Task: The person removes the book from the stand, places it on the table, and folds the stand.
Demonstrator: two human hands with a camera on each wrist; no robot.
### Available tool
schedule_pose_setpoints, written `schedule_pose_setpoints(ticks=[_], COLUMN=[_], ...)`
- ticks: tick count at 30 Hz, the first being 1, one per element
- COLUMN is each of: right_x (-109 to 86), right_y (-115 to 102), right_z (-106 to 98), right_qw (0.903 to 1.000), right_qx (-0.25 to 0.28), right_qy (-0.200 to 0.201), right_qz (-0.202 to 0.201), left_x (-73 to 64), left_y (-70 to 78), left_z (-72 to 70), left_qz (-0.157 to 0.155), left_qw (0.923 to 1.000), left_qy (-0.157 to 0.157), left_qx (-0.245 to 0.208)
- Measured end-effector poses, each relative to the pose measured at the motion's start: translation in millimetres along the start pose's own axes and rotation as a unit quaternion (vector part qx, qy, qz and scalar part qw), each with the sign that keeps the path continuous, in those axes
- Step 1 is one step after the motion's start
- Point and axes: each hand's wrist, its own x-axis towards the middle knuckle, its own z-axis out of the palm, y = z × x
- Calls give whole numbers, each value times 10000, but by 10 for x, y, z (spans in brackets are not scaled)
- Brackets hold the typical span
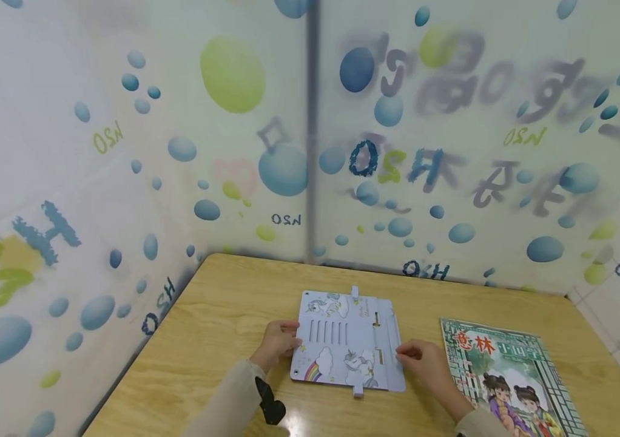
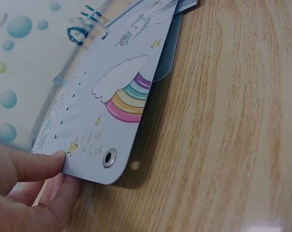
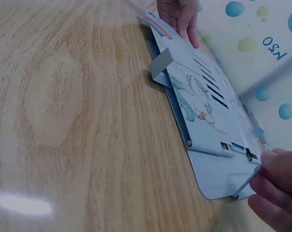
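Observation:
A pale metal book stand [image 1: 334, 353] with unicorn and rainbow pictures lies folded on the table, its left side raised a little. My left hand [image 1: 276, 345] pinches its left edge between thumb and fingers. In the left wrist view, that hand [image 2: 32, 188] grips near the corner with a round rivet [image 2: 109, 158]. At the opposite side, my right hand [image 1: 426, 362] has thumb and fingertips at the right edge. The right wrist view shows the right hand [image 3: 280, 186] pinching a thin metal rod [image 3: 246, 182] there. Small clips [image 3: 161, 65] stick out from the long edges.
To the right, a magazine [image 1: 512, 364] with two illustrated figures lies on the wooden table [image 1: 222, 297]. Patterned fabric walls [image 1: 233, 224] with blue and green bubbles stand close behind and at both sides. A dark ribbon-like piece [image 1: 270, 403] hangs at the left sleeve.

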Motion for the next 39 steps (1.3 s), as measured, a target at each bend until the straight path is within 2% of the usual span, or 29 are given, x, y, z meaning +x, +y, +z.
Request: schedule_pose_setpoints(ticks=[7,18,24,27,30,34,39], right_x=[31,109,97,123,150,181,181], right_y=[2,16,3,-28,-65,-109,-129], right_z=[22,41,33,10,7,42,86], right_qw=[9998,9991,9996,9998,9998,9986,9939], right_qx=[-129,-398,-222,-151,-160,-412,-967], right_qy=[143,10,-135,-40,-57,-283,-283], right_qz=[-68,-126,-102,-108,-56,-148,-454], left_x=[17,60,47,72,87,103,130], left_y=[6,23,1,49,99,131,134], left_z=[5,20,7,-7,-26,-33,1], left_qz=[-21,49,-21,125,141,3,27], left_qw=[9999,9999,10000,9999,9999,10000,10000], left_qy=[79,21,43,25,18,28,-39], left_qx=[-112,-105,-43,-29,-3,66,43])
